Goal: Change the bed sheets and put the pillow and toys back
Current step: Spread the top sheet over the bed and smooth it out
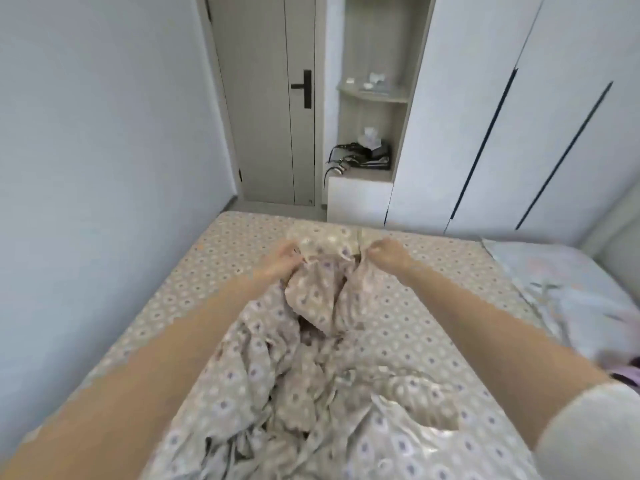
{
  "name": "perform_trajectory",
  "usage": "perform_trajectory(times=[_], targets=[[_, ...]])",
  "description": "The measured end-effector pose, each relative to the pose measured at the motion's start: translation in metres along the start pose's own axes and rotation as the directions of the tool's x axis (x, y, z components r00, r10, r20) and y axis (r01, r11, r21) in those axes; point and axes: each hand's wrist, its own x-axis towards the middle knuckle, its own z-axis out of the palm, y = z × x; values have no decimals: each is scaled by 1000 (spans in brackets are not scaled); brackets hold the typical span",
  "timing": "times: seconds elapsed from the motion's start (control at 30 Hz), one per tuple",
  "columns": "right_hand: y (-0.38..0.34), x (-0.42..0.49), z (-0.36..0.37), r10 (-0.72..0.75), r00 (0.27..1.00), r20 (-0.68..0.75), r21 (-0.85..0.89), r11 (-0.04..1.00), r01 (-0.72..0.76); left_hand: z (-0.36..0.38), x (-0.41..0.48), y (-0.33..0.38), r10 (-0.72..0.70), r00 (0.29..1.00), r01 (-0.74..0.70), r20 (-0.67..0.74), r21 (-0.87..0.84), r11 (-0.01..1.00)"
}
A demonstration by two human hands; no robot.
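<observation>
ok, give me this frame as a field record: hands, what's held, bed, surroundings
left hand: fingers grip the raised edge of the patterned sheet
right hand: grips the same edge, apart from the left
patterned sheet: bunched, lifted at the hands, trailing back toward the person
bed: flat, covered in matching patterned fabric
pale bedding: crumpled at the bed's right side
door: shut
shelf niche: small items, cables on the lower level
</observation>
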Motion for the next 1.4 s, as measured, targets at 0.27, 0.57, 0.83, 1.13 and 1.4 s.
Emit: perform_trajectory(times=[0.27, 0.57, 0.83, 1.13, 1.4], targets=[[121, -46, 153, 140, 839, 526, -319, 947, 42, 94, -55, -197, -393, 918, 383, 56, 139, 913], [211, -73, 306, 93, 652, 752, -365, 883, 295, 164, -120, -385, -587, 804, 563, 89, 200, 802], [263, -72, 388, 11, 714, 700, -644, 441, 625, 200, -117, -449, -424, 899, 369, -104, 701, 610], [273, -61, 407, -64, 742, 668, -706, 261, 658, 190, -135, -461, -431, 902, 395, -28, 457, 797], [249, -116, 348, 53, 754, 655, -506, 771, 386, 180, -189, -432, -461, 887, 395, 0, 517, 760]])
